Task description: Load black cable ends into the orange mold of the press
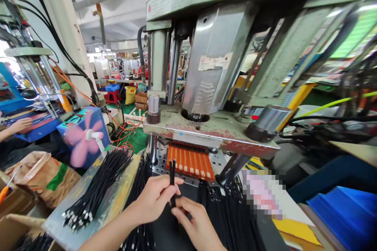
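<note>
Both hands meet in front of the press, below its orange slotted block (191,161). A pair of short black cable ends (172,174) stands upright between them, with small light tips on top. My left hand (160,196) pinches the cables between thumb and fingers. Just below and to the right, my right hand (193,215) has its fingers closed round the lower part of the same cables. Black cables (226,215) lie in a bundle to the right of my hands, and more hang (140,200) on the left.
The press plate (206,135) spans above the block, on thick metal posts. A heap of black cables (100,184) lies on a tray at left, near a pink fan (85,139) and a brown bag (44,176). Blue folders (344,215) sit at right. Another person's hand (22,124) shows far left.
</note>
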Motion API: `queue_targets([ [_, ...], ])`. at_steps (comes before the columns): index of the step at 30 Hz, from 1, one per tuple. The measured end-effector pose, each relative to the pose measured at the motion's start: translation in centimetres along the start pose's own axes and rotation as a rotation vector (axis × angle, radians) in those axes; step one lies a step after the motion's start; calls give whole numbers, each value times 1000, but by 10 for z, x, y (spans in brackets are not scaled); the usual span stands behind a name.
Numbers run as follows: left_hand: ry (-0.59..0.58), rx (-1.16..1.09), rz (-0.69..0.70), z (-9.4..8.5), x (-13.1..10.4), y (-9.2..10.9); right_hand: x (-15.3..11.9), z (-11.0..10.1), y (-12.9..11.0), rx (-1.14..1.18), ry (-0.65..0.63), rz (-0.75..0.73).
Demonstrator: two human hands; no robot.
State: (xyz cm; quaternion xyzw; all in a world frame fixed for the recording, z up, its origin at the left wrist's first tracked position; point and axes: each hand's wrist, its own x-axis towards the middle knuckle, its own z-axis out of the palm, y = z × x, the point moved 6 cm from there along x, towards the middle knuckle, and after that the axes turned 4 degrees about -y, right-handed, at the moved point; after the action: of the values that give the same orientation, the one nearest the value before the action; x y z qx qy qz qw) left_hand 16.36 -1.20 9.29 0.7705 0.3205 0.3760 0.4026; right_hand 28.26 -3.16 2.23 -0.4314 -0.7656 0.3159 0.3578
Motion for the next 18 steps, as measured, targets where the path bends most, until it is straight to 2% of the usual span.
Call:
queue_targets([
  [4, 42, -44, 1, -2, 2, -5, 3, 2, 4, 27, 23, 16],
  [8, 37, -52, -10, -3, 3, -6, 5, 4, 7, 29, 17, 9],
  [18, 48, 127, 17, -9, 5, 2, 7, 1, 8, 78, 60, 19],
])
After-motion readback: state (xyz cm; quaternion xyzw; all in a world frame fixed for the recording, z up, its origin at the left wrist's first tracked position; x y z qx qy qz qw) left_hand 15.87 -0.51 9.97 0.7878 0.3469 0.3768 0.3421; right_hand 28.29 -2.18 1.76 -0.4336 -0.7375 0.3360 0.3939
